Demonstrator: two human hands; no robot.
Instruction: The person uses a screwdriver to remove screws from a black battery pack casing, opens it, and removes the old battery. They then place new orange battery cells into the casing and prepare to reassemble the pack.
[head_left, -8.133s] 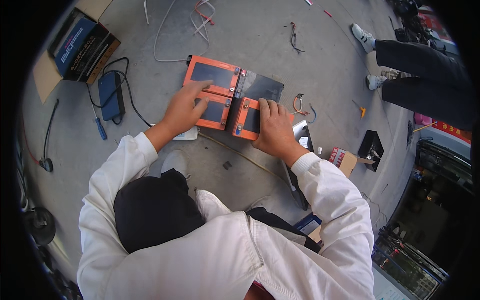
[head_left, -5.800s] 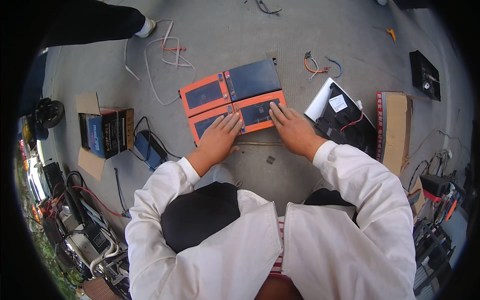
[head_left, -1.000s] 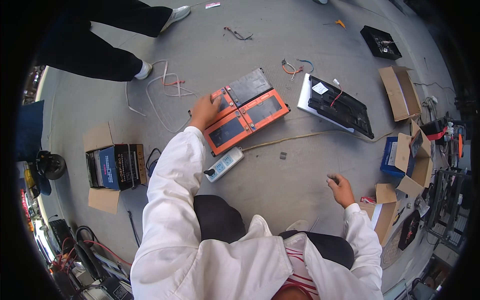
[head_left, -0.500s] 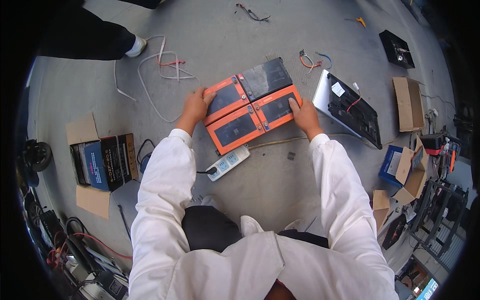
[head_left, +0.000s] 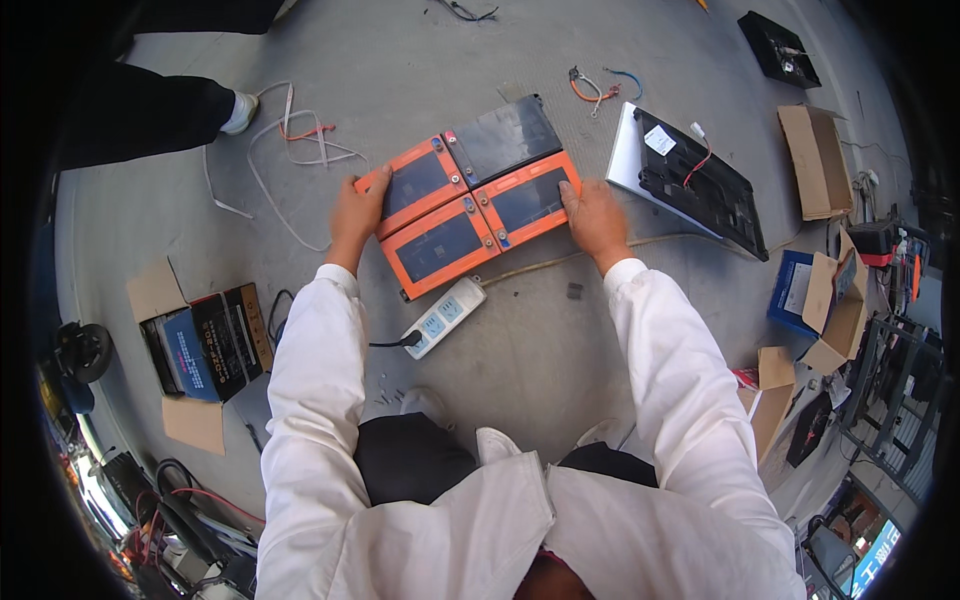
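Observation:
A block of rectangular batteries lies in front of me, three with orange frames and a black one at the far right. My left hand [head_left: 357,218] grips the block's left side, thumb on the edge of the far-left orange battery [head_left: 418,186]. At the right side, my right hand [head_left: 600,222] holds the near-right orange battery [head_left: 530,205], its thumb over the top edge. Fingers under both sides are hidden. Next to the black battery [head_left: 508,138] sits the near-left orange battery [head_left: 440,248] diagonally across. Small screw terminals show along the middle.
A white power strip [head_left: 445,318] with a black plug lies just nearer. Right of the batteries rests a black panel [head_left: 700,185]. Open cartons [head_left: 205,335] stand left and right. Loose cables [head_left: 600,90] lie beyond. Another person's leg [head_left: 150,112] is at the far left.
The whole view has shifted, so batteries and floor things appear further left and slightly higher. My right hand has turned a little, showing more of its back. Both hands remain on the block.

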